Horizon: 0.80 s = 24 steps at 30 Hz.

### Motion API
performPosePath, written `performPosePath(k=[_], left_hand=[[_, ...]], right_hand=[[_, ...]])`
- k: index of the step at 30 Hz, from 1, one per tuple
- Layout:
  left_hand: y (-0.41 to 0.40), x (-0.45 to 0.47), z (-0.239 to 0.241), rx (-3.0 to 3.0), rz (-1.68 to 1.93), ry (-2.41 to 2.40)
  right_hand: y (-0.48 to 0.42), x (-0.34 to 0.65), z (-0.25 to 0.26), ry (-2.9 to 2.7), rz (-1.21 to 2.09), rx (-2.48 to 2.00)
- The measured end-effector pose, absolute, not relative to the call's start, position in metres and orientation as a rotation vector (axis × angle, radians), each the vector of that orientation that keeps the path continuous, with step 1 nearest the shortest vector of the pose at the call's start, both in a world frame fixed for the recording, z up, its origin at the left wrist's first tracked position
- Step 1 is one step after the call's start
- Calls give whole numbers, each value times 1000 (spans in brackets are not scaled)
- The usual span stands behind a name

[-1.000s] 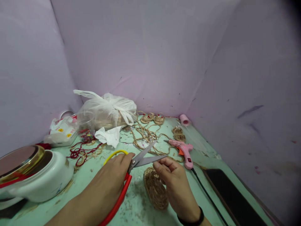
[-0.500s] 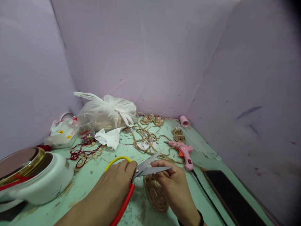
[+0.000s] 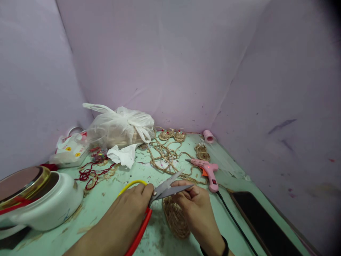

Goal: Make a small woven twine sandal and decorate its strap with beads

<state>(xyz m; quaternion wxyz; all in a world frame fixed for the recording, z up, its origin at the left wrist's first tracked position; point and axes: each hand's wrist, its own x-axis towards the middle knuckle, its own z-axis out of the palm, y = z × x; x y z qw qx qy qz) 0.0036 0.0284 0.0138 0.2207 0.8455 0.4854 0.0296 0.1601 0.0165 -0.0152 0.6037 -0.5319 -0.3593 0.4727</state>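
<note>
My left hand (image 3: 134, 202) is closed around a pair of scissors (image 3: 170, 190) with red and yellow handles. Their blades stand apart and point right, toward my right hand (image 3: 193, 206). The lower blade reaches across the fingers of that hand, which are pinched together; whatever lies between the fingertips is hidden or too small to make out. Below the blades, an oval coil of brown jute twine (image 3: 176, 218) is partly covered by my right hand, and I cannot tell whether the hand touches it.
Loose twine (image 3: 162, 156) and a pink glue gun (image 3: 206, 169) lie beyond my hands. A phone (image 3: 266, 224) is at right. On the left stand a white pot (image 3: 61, 202), red yarn (image 3: 87, 174), tissue (image 3: 124, 155) and a plastic bag (image 3: 125, 124). A pink spool (image 3: 208, 136) sits at the back.
The lower scissor blade has tilted up slightly, so the gap between the blades is a little narrower. Both hands stay in nearly the same place.
</note>
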Motion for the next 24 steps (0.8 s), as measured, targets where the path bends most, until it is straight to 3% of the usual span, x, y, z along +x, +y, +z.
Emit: performPosePath(k=[11, 24], left_hand=[[31, 6, 14, 2344, 71, 1340], [31, 4, 4, 2379, 152, 1323]], right_hand=[[16, 158, -14, -818, 1069, -1262], [10, 165, -22, -1193, 895, -1234]])
